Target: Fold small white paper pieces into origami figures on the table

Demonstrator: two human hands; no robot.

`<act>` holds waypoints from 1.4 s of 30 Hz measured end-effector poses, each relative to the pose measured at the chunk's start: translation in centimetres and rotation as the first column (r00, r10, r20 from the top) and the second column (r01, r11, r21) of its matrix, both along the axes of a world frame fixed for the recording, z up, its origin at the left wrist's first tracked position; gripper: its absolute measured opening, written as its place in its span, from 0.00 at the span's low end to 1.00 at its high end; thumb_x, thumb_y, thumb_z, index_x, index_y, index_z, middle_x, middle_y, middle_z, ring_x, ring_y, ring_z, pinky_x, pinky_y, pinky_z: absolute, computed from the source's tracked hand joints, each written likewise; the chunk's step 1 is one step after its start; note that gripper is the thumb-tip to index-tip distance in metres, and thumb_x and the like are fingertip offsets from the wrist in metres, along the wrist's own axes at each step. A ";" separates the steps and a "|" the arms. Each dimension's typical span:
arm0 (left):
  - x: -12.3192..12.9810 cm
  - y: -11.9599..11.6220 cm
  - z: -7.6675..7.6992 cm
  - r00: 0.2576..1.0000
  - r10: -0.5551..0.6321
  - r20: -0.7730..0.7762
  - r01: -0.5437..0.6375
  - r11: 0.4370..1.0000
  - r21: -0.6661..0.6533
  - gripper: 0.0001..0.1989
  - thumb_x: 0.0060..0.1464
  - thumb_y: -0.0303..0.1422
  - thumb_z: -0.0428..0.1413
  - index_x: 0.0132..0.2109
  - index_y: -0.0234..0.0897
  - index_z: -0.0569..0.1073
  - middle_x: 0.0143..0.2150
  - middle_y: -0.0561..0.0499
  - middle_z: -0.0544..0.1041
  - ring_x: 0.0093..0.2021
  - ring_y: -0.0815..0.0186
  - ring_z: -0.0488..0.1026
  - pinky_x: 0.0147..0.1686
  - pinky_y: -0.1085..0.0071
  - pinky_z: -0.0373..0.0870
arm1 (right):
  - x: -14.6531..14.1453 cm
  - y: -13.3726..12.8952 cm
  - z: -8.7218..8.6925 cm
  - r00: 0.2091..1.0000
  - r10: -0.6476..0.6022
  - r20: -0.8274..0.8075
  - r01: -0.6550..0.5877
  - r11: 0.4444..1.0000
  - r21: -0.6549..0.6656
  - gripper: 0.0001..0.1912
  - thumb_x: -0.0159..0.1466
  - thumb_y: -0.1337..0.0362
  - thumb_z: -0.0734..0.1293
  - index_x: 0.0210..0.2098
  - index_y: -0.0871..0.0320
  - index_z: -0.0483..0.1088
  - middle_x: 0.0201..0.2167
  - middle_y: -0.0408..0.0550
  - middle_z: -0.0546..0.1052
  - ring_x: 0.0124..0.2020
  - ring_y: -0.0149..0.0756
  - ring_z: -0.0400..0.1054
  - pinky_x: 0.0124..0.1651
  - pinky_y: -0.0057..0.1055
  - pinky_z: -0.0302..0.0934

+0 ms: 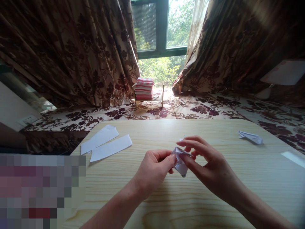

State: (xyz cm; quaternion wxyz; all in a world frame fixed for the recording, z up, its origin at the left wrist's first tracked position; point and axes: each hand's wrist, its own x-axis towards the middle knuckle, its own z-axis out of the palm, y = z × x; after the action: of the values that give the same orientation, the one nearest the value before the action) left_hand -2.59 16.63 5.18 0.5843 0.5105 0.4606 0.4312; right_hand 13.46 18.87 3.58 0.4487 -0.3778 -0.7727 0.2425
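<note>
Between my two hands, above the middle of the table, is a small piece of folded white paper with creased flaps and a pointed lower end. My left hand pinches its left side between thumb and fingers. On the other side, my right hand has its thumb against the paper's upper right part, the fingers curled behind and above it. Part of the paper is hidden by the fingers. A tiny white bit shows just behind my right fingers; I cannot make out what it is.
White paper strips lie at the table's left. A folded paper piece lies at the right, with another white piece at the right edge. Behind the table, a small rack holds striped folded cloths. A lamp stands at right.
</note>
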 end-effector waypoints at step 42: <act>-0.3 -0.8 0.4 0.999 0.021 0.028 -0.025 0.991 0.133 0.18 0.61 0.37 0.44 0.26 0.34 0.67 0.24 0.54 0.63 0.28 0.70 0.59 0.30 0.72 0.58 | 0.5 0.6 0.0 0.990 0.020 0.143 -0.073 0.921 0.382 0.10 0.61 0.76 0.65 0.40 0.57 0.70 0.41 0.50 0.69 0.40 0.33 0.66 0.38 0.30 0.64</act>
State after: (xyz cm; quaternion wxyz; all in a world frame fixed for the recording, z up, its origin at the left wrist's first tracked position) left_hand -2.88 15.82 5.55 0.5497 0.5374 0.4288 0.4745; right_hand 13.95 19.46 3.58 0.4546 -0.2791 -0.8430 0.0696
